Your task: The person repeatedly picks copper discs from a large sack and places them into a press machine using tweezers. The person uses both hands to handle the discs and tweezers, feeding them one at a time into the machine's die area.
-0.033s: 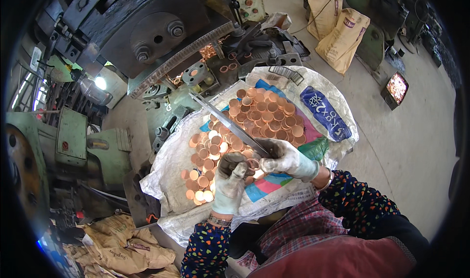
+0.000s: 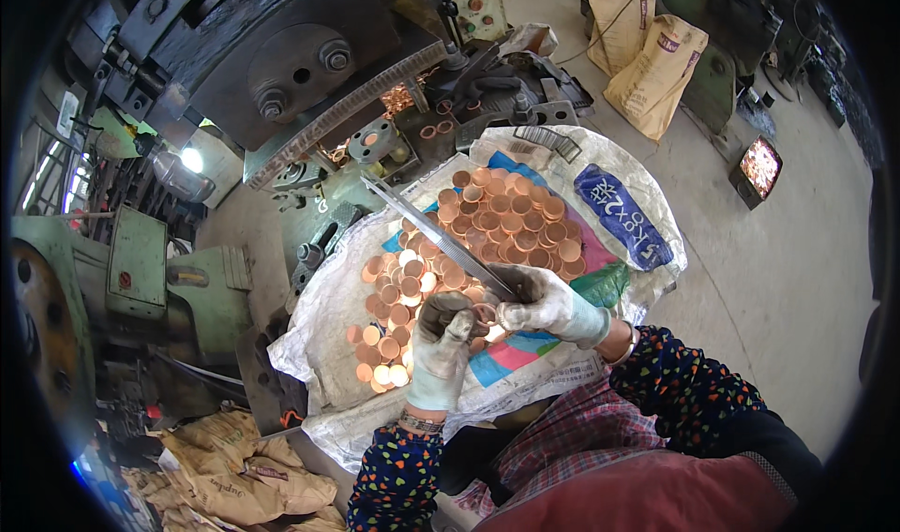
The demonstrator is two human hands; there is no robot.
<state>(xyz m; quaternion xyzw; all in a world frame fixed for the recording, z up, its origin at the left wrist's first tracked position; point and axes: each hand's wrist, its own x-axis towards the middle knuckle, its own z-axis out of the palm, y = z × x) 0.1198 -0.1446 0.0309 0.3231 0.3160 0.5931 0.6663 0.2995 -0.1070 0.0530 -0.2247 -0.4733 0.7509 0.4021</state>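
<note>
My right hand (image 2: 553,309), in a pale glove with dark-stained fingertips, is closed round the near end of long metal tweezers (image 2: 441,239). Their tips reach forward and left, over the far left edge of the sacking toward the machine. Beside it my left hand (image 2: 443,344), in a similar stained glove, has its fingers curled on a copper disc (image 2: 484,314) between the two hands. The right fingertips are close to this disc; whether they touch it I cannot tell. Under and beyond both hands lies a heap of round copper discs (image 2: 511,223) on white woven sacking (image 2: 323,344).
A heavy press (image 2: 291,73) stands at the far left, with a round die block (image 2: 375,143) below it. Two paper sacks (image 2: 656,77) stand on the floor at the far right, near a square lamp (image 2: 757,171). Crumpled brown sacks (image 2: 244,476) lie at the near left.
</note>
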